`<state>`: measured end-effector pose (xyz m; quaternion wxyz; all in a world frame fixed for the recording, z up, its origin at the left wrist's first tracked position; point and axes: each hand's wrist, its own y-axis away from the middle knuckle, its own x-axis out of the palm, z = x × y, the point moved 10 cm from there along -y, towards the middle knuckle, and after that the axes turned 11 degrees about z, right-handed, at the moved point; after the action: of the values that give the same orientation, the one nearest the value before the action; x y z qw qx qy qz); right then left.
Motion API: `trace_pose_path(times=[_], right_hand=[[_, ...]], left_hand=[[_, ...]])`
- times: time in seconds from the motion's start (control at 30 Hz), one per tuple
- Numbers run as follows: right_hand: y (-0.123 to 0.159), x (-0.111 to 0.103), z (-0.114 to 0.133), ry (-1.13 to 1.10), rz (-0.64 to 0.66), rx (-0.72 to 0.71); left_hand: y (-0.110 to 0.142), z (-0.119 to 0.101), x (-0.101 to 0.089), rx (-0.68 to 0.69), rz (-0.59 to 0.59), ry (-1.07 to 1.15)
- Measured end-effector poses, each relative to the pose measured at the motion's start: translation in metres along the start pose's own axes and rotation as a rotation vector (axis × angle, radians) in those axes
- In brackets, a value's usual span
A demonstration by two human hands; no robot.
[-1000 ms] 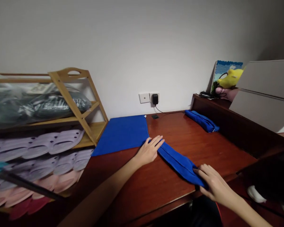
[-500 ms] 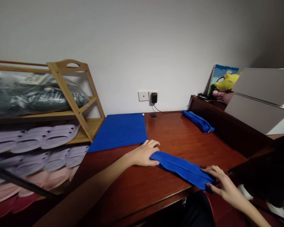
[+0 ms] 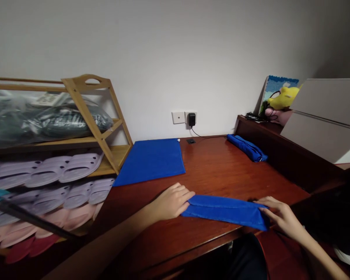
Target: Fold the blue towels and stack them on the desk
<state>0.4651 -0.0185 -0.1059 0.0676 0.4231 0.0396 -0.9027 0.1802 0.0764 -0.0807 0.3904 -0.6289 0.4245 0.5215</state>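
A long folded strip of blue cloth (image 3: 224, 212) stretches between my two hands near the front edge of the wooden desk (image 3: 212, 171). My left hand (image 3: 175, 201) is closed round its left end, fingers on top. At the other end, my right hand (image 3: 280, 214) pinches the cloth by its upper corner, close to the desk edge. A seam or fold line runs along the strip. Behind my left hand lies a flat blue cloth piece (image 3: 153, 161), apart from the strip. Another blue cloth bundle (image 3: 246, 147), rolled or folded narrow, rests at the back right.
A wooden rack (image 3: 105, 132) with lilac clogs (image 3: 78, 167) and a plastic-wrapped bundle (image 3: 67, 120) stands left. A black adapter (image 3: 191, 119) is plugged into the wall. At right, white boxes (image 3: 321, 116) and a yellow plush toy (image 3: 284, 97) sit on a raised ledge.
My left hand has come down and slightly left with the strip's end, leaving the flat cloth's edge. The strip lies more level, and my right hand now pinches its upper corner.
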Motion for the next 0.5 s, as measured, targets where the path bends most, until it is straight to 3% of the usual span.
trace_pose_path(times=[0.17, 0.37, 0.5], right_hand=[[-0.014, -0.019, -0.007, -0.061, -0.035, 0.009], [-0.042, -0.04, -0.011, -0.047, -0.11, 0.064], [-0.051, -0.048, 0.0, -0.039, -0.158, 0.036]], left_hand=[[-0.015, 0.018, -0.015, -0.059, -0.038, 0.095], [-0.035, 0.07, -0.04, -0.247, -0.201, 0.345], [-0.037, 0.099, -0.042, -0.438, -0.208, 0.642]])
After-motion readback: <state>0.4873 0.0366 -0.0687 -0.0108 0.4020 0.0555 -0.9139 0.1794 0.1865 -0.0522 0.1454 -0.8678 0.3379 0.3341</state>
